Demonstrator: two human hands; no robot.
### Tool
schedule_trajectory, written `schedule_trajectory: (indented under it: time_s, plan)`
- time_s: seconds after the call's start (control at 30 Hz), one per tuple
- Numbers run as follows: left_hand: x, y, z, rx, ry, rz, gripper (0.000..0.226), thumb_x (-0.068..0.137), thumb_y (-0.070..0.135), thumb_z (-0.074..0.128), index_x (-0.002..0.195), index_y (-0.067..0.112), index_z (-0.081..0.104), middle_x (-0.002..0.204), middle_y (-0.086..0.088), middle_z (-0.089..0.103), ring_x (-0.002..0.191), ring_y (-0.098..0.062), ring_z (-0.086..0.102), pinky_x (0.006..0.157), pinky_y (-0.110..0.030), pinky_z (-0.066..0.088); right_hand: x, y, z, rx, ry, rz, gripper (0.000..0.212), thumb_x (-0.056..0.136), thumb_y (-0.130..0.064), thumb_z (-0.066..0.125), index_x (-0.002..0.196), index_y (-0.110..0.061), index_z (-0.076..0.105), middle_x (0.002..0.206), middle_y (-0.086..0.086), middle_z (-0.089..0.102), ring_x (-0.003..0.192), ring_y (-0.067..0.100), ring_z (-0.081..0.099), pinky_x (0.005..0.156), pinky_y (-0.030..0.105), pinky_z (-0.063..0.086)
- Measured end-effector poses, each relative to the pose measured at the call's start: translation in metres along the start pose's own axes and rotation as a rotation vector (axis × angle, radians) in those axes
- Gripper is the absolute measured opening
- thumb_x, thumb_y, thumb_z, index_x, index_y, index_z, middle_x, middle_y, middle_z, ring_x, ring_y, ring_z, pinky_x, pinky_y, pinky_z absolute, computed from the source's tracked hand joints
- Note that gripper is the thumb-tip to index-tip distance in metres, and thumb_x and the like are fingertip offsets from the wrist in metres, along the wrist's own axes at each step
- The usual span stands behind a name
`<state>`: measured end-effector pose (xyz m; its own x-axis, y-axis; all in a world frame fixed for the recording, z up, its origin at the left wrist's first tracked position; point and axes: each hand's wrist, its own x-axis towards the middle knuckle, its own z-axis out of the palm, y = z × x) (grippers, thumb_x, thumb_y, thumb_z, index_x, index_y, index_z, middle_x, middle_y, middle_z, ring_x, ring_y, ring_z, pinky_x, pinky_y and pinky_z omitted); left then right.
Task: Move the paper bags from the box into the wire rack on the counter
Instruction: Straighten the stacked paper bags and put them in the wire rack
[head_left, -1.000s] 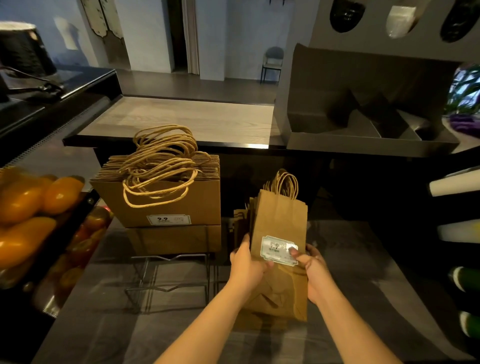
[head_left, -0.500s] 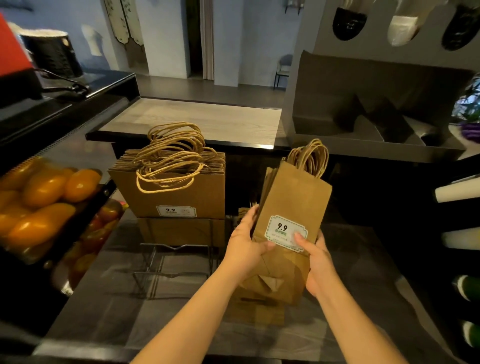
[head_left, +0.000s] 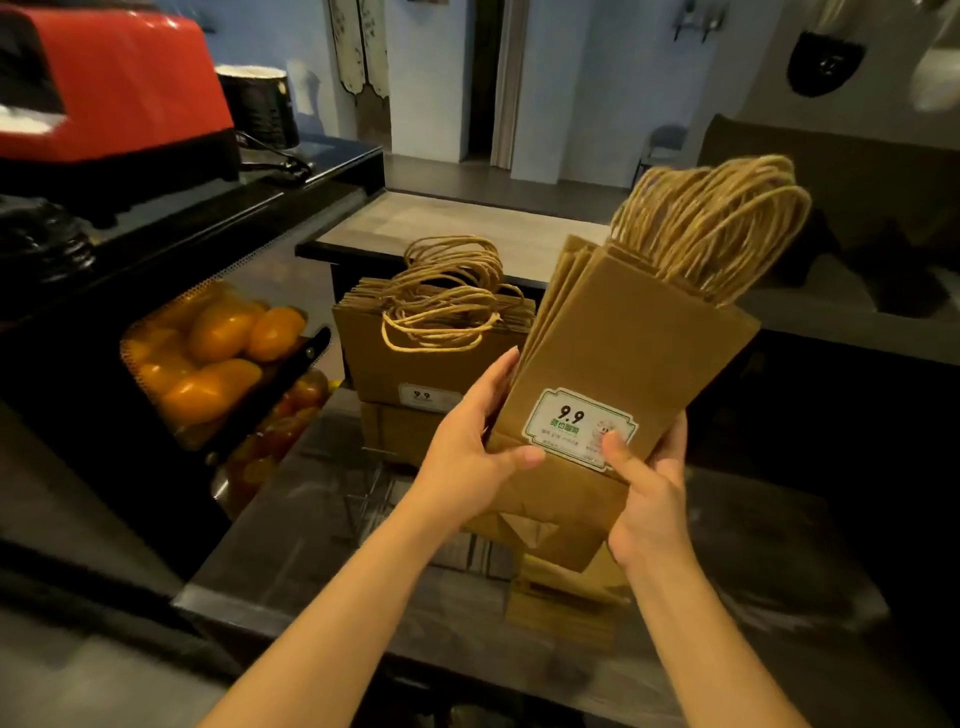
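Note:
A stack of flat brown paper bags (head_left: 639, 353) with twine handles and a white "9.9" label is held up above the counter, tilted to the right. My left hand (head_left: 472, 447) grips its left edge, thumb across the front. My right hand (head_left: 649, 483) grips its lower right edge, thumb on the label. Behind and to the left, another stack of bags (head_left: 431, 353) stands upright in the wire rack (head_left: 374, 493), whose wires show below it. More folded bags (head_left: 566, 587) lie on the counter under the held stack. No box is clearly seen.
A bin of oranges (head_left: 218, 358) sits at the left on a dark shelf. A red machine (head_left: 114, 83) and a black container (head_left: 260, 104) stand up at the far left. A wooden countertop (head_left: 467, 228) lies behind the rack. The dark counter (head_left: 779, 561) stretches rightward.
Both hands have lifted the bag stack higher and nearer to the camera, tilting it further right. The view has shifted left, bringing the red machine into sight.

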<state>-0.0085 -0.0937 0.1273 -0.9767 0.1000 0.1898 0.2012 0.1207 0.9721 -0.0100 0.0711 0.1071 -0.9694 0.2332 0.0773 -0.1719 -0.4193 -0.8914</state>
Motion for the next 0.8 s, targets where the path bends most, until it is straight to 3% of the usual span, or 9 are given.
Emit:
schedule_trajectory:
  time_s: [0.13, 0.27, 0.37, 0.47, 0.6, 0.7, 0.8]
  plan:
    - [0.013, -0.001, -0.029, 0.03, 0.027, 0.069, 0.088, 0.081, 0.012, 0.072, 0.146, 0.042, 0.021, 0.142, 0.017, 0.045, 0.131, -0.004, 0.043, 0.106, -0.044, 0.043, 0.01, -0.007, 0.032, -0.026, -0.119, -0.09, 0.067, 0.074, -0.014, 0.07, 0.132, -0.038, 0.046, 0.121, -0.004, 0.065, 0.115, 0.023, 0.062, 0.092, 0.052, 0.052]
    - [0.025, -0.013, -0.062, 0.058, 0.065, 0.096, 0.093, 0.083, 0.014, 0.069, 0.133, 0.068, 0.011, 0.148, 0.014, 0.037, 0.135, -0.01, 0.039, 0.109, -0.05, 0.038, 0.023, 0.009, 0.067, -0.084, -0.171, -0.136, 0.052, 0.079, -0.011, 0.068, 0.121, -0.034, 0.049, 0.112, -0.007, 0.068, 0.112, 0.022, 0.063, 0.085, 0.042, 0.056]
    - [0.035, -0.024, -0.087, 0.069, 0.072, 0.071, 0.094, 0.087, 0.011, 0.066, 0.135, 0.063, 0.003, 0.147, 0.017, 0.034, 0.137, -0.01, 0.035, 0.109, -0.049, 0.038, 0.032, 0.026, 0.091, -0.115, -0.217, -0.137, 0.05, 0.078, -0.013, 0.07, 0.118, -0.035, 0.047, 0.112, -0.005, 0.067, 0.113, 0.023, 0.063, 0.087, 0.045, 0.056]
    - [0.048, -0.034, -0.106, 0.091, 0.032, 0.059, 0.091, 0.09, 0.007, 0.062, 0.146, 0.043, 0.001, 0.143, 0.008, 0.043, 0.132, -0.007, 0.041, 0.109, -0.035, 0.04, 0.041, 0.038, 0.109, -0.18, -0.256, -0.153, 0.05, 0.086, -0.006, 0.066, 0.122, -0.029, 0.041, 0.117, -0.001, 0.064, 0.112, 0.021, 0.064, 0.088, 0.044, 0.056]
    - [0.063, -0.047, -0.121, 0.138, 0.075, 0.052, 0.085, 0.09, 0.003, 0.06, 0.148, 0.018, 0.0, 0.123, 0.018, 0.046, 0.11, 0.01, 0.048, 0.095, -0.006, 0.041, 0.051, 0.051, 0.126, -0.276, -0.304, -0.222, 0.05, 0.089, 0.003, 0.06, 0.122, -0.027, 0.038, 0.118, 0.005, 0.06, 0.112, 0.023, 0.063, 0.089, 0.043, 0.056]
    - [0.07, -0.056, -0.123, 0.162, 0.107, 0.054, 0.08, 0.09, 0.005, 0.06, 0.147, 0.012, 0.004, 0.125, 0.009, 0.043, 0.12, -0.006, 0.044, 0.088, -0.004, 0.038, 0.054, 0.055, 0.13, -0.327, -0.305, -0.269, 0.051, 0.09, 0.005, 0.059, 0.12, -0.03, 0.038, 0.116, -0.001, 0.059, 0.109, 0.014, 0.063, 0.087, 0.034, 0.056]
    - [0.077, -0.059, -0.125, 0.179, 0.093, 0.059, 0.08, 0.091, 0.008, 0.06, 0.148, 0.013, 0.004, 0.117, 0.02, 0.043, 0.116, 0.0, 0.042, 0.086, -0.003, 0.036, 0.059, 0.056, 0.129, -0.337, -0.28, -0.293, 0.052, 0.089, 0.005, 0.06, 0.12, -0.031, 0.039, 0.116, -0.002, 0.059, 0.108, 0.011, 0.063, 0.085, 0.032, 0.055]
